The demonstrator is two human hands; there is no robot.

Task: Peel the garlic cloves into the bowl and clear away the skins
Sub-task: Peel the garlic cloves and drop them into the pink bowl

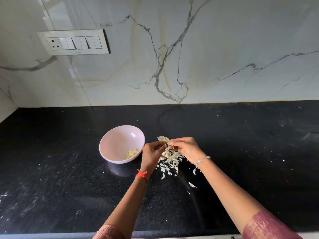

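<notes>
One bowl (pixel 116 141), one clove (pixel 170 143) between left hand (pixel 151 153) and right hand (pixel 186 149), scattered skins (pixel 170 161)

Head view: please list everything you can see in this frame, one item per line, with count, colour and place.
bowl: one, pale pink, on the countertop left of the hands
peeled garlic cloves: several, pale yellow, in the bowl's bottom
garlic piece: one, off-white, pinched at both hands' fingertips
garlic skins: a loose pile plus strays, white, on the countertop under the hands
countertop: one, speckled black, across the foreground
wall: one, white marble with grey veins, behind
switch panel: one, white, upper left on the wall
thread: one, red, left wrist
bracelet: one, silver, right wrist
left hand: pinching the garlic
right hand: pinching the garlic
</notes>
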